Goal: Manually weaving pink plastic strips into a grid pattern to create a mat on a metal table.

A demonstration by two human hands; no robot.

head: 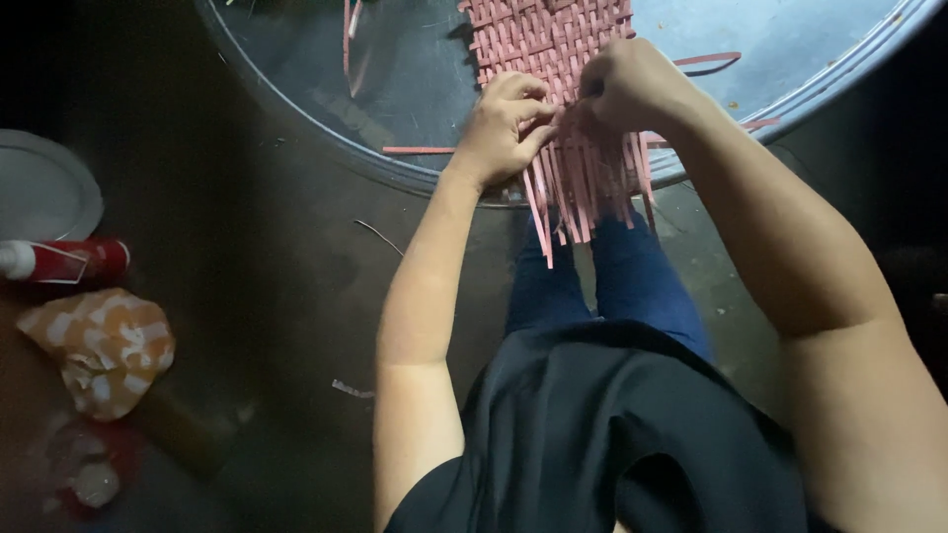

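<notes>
A pink woven mat of thin strips (548, 39) lies on a large round metal tray (395, 89), its loose strip ends (583, 197) hanging over the near rim above my knees. My left hand (506, 126) pinches the strips at the mat's near edge. Beside it, touching, my right hand (627, 87) is closed on strips at the same edge. Both hands cover the part of the weave they work on.
Loose pink strips (706, 61) lie on the tray. On the dark floor at left are a white round lid (44, 188), a red tube with a white cap (64, 262), an orange-and-white checked cloth (104, 345) and a small round object (94, 484).
</notes>
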